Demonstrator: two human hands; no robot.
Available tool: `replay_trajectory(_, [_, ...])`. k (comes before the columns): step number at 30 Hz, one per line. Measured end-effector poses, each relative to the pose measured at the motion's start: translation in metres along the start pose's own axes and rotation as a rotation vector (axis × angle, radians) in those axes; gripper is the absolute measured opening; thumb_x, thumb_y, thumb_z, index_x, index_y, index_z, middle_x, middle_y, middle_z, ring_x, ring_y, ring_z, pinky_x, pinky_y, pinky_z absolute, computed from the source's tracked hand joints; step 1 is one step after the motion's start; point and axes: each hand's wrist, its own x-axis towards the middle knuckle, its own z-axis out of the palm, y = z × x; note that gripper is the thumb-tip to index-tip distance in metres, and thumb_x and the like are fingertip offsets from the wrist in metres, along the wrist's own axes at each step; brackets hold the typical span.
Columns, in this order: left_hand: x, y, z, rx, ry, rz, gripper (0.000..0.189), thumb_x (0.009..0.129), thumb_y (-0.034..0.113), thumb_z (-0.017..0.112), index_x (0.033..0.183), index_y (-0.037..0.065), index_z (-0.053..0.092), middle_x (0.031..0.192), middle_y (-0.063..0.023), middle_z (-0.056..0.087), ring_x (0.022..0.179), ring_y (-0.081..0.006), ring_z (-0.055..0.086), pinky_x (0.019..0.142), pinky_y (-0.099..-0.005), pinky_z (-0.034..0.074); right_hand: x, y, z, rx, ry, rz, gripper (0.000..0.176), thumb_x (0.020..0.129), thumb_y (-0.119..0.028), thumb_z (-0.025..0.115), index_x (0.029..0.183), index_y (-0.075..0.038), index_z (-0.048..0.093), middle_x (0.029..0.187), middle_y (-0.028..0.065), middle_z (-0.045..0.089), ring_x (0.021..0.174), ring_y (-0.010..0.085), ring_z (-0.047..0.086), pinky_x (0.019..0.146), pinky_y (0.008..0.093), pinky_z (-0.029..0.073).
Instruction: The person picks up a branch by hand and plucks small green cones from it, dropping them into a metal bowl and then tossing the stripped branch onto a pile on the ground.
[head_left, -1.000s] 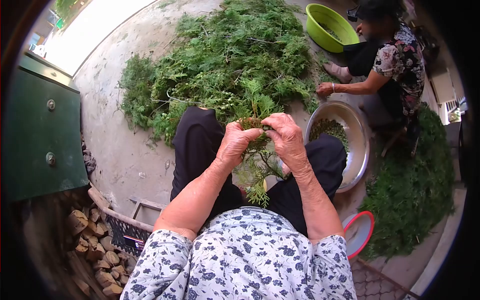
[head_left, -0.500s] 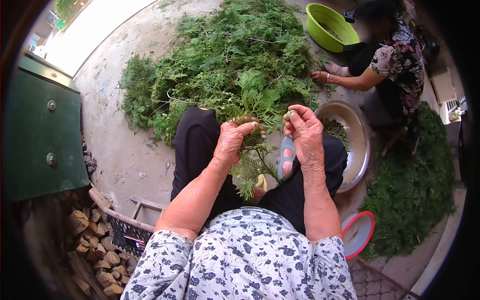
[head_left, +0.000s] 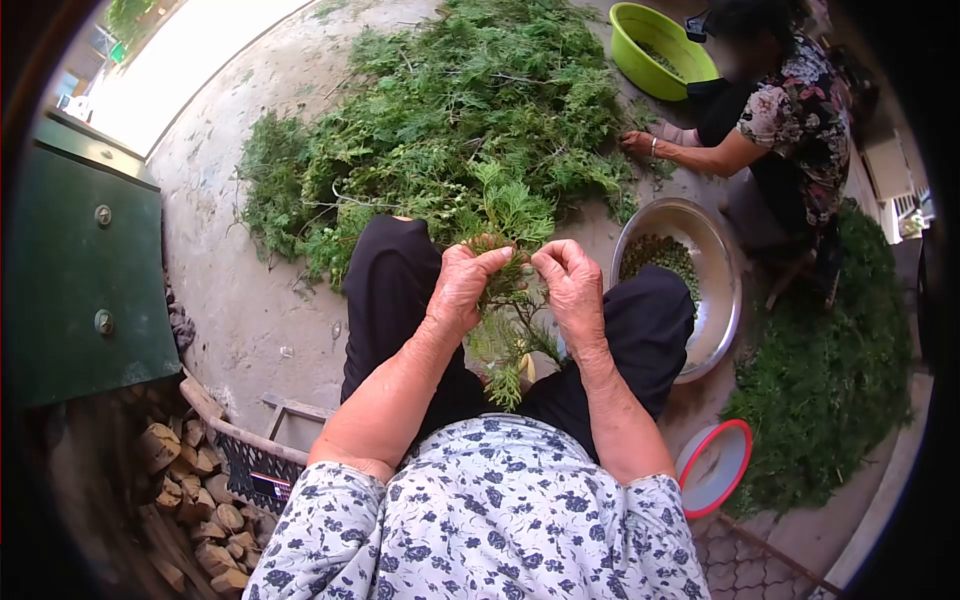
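Between my knees, my left hand (head_left: 462, 287) is closed around a leafy evergreen branch (head_left: 507, 293) with flat, feathery sprays. Its fronds stick out above and below the fist. My right hand (head_left: 574, 292) is at the branch's right side, thumb and fingertips pinched together close to the left fingers. Whatever lies in that pinch is too small to make out. Beside my right knee stands a wide metal basin (head_left: 715, 290), with many small green seed cones (head_left: 665, 258) inside.
A large heap of cut evergreen branches (head_left: 450, 130) covers the floor ahead. Another green pile (head_left: 830, 380) lies at right. A co-worker (head_left: 790, 120) sits by a lime-green tub (head_left: 640, 60). A red-rimmed container (head_left: 735, 470) is near my right elbow; split firewood (head_left: 215, 520) lies at left.
My right hand, earlier raised with small green cones at its fingertips, has moved left and down to the branch; the cones no longer show. The left hand keeps hold of the branch.
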Motion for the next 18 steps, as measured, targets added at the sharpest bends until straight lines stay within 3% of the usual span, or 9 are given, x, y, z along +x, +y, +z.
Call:
replay_trajectory(3, [0.001,-0.003,-0.001,-0.026,-0.039,0.003,0.012,0.083,0.004,0.056,0.092,-0.002,0.061,0.082,-0.0093,0.066,0.068,-0.0155,0.064,0.061,-0.0294,0.055,0.002,0.012,-0.003,0.086,0.031,0.069,0.013,0.088,-0.014,0.058,0.085,-0.001,0.055,0.071,0.0006,0.055,0.059,0.0067,0.05,0.051,0.0206,0.042])
replay_trajectory(5, [0.001,-0.003,0.001,-0.046,-0.049,0.015,0.012,0.084,0.003,0.056,0.092,-0.002,0.061,0.082,-0.0094,0.066,0.068,-0.0156,0.064,0.061,-0.0296,0.055,0.006,0.02,-0.008,0.556,0.109,0.23,0.014,0.089,-0.017,0.056,0.09,-0.003,0.054,0.071,0.0004,0.053,0.055,0.0066,0.048,0.045,0.0204,0.038])
replay_trajectory(6, [-0.002,0.001,0.002,-0.021,0.004,0.011,0.011,0.084,0.003,0.056,0.092,-0.003,0.061,0.081,-0.0099,0.066,0.067,-0.016,0.064,0.061,-0.0299,0.055,0.011,0.024,-0.017,0.673,0.129,0.211,0.014,0.091,-0.018,0.055,0.093,-0.004,0.052,0.073,0.0009,0.051,0.054,0.0067,0.046,0.044,0.0201,0.035])
replay_trajectory(10, [0.0,0.001,-0.002,-0.014,0.039,-0.001,0.01,0.084,0.004,0.056,0.09,-0.003,0.061,0.081,-0.0103,0.066,0.066,-0.0158,0.064,0.059,-0.0281,0.054,0.004,0.008,-0.027,0.745,0.043,0.221,0.011,0.091,-0.015,0.053,0.093,-0.004,0.053,0.077,0.0024,0.053,0.057,0.0075,0.049,0.045,0.0202,0.038])
replay_trajectory(13, [0.004,-0.002,-0.003,0.003,0.03,0.031,0.009,0.084,0.005,0.057,0.087,-0.002,0.062,0.081,-0.0096,0.066,0.066,-0.0148,0.063,0.058,-0.0273,0.053,-0.003,-0.001,-0.016,0.645,-0.101,0.256,0.011,0.09,-0.013,0.054,0.095,-0.003,0.053,0.079,0.0029,0.055,0.06,0.0076,0.051,0.047,0.0201,0.039])
replay_trajectory(16, [0.007,-0.008,-0.007,0.006,0.022,0.044,0.008,0.084,0.004,0.057,0.086,-0.002,0.062,0.079,-0.0088,0.066,0.066,-0.0142,0.063,0.057,-0.0274,0.053,-0.005,-0.002,-0.004,0.143,-0.089,0.123,0.015,0.084,-0.009,0.06,0.097,-0.002,0.057,0.08,0.0022,0.058,0.065,0.0072,0.054,0.053,0.0198,0.043])
replay_trajectory(17, [0.005,-0.007,-0.006,0.01,0.02,0.043,0.008,0.084,0.004,0.057,0.086,-0.002,0.062,0.079,-0.0088,0.066,0.066,-0.0142,0.063,0.057,-0.0274,0.053,-0.005,-0.001,-0.002,0.146,-0.086,0.122,0.015,0.084,-0.009,0.06,0.097,-0.002,0.057,0.08,0.0022,0.058,0.065,0.0072,0.054,0.053,0.0198,0.043])
replay_trajectory(18, [0.003,-0.005,-0.003,0.003,0.042,0.04,0.007,0.082,0.003,0.058,0.083,-0.002,0.062,0.077,-0.0083,0.065,0.063,-0.0131,0.062,0.055,-0.0255,0.051,-0.005,0.002,-0.002,-0.162,-0.069,-0.147,0.015,0.084,-0.008,0.061,0.097,-0.002,0.057,0.08,0.0018,0.058,0.063,0.0069,0.054,0.054,0.0196,0.043])
